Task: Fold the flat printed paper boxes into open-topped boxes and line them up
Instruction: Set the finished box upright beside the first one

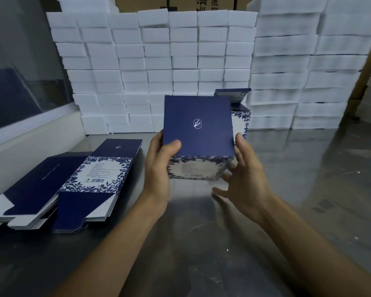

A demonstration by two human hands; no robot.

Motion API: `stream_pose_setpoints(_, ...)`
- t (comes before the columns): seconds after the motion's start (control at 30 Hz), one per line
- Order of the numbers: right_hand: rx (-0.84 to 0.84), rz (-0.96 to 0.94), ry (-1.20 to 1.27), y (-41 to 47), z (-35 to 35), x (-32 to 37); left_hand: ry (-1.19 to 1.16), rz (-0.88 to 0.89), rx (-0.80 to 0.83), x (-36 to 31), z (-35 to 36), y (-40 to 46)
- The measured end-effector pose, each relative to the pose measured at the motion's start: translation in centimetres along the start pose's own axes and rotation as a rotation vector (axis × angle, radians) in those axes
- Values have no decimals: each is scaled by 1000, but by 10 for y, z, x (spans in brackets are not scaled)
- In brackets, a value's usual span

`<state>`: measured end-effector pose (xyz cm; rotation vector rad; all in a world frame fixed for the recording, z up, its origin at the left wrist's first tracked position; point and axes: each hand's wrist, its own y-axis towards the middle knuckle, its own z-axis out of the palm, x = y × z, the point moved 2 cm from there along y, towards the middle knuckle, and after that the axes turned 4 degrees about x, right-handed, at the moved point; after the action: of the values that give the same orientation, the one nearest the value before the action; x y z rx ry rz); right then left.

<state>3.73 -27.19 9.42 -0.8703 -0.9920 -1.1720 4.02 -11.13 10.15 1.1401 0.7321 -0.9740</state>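
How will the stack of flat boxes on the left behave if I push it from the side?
The stack of flat boxes would probably shear and fan out, since its edges already sit uneven. The steel table looks smooth, so sliding seems easy.

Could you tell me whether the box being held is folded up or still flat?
Folded up: the held box shows a navy face and a floral side meeting at an edge.
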Motion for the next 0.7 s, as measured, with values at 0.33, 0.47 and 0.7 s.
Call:
stream_pose_setpoints(0.33,138,4,-83,7,-26,12,53,-66,27,-10,-13,6)
stream_pose_setpoints(0.47,67,5,-96,7,-23,8,74,-52,12,-11,-13,6)
stream_pose_setpoints(0.7,-66,-168,156,2,-16,10,231,12,-133,-8,-1,-4)
